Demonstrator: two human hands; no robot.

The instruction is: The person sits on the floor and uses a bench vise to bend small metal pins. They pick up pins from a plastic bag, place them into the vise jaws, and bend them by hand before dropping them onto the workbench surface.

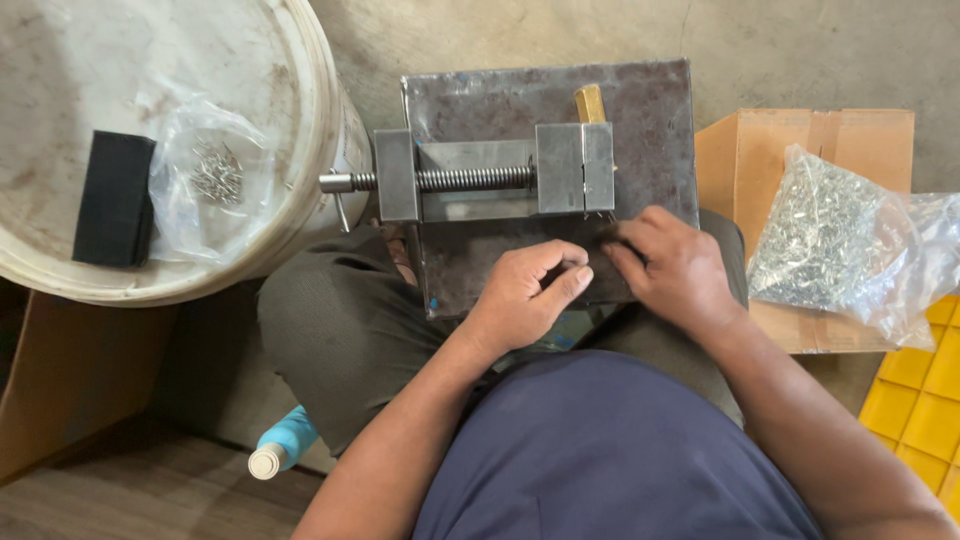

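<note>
A grey steel vise (500, 178) with a threaded screw lies on a dark metal plate (650, 110) across my lap. My left hand (530, 293) rests on the plate's near edge with thumb and forefinger pinched together; something tiny may be between them, too small to tell. My right hand (672, 265) lies beside it, fingers curled down on the plate just below the vise jaws. A brass block (590, 102) stands behind the jaws.
A white bucket lid (290, 150) at left carries a black block (115, 198) and a small clear bag of metal pins (205, 170). A cardboard box (760, 150) at right holds a big bag of metal pins (830, 235). Yellow crate (920, 400) at lower right, blue bottle (285, 445) by my knee.
</note>
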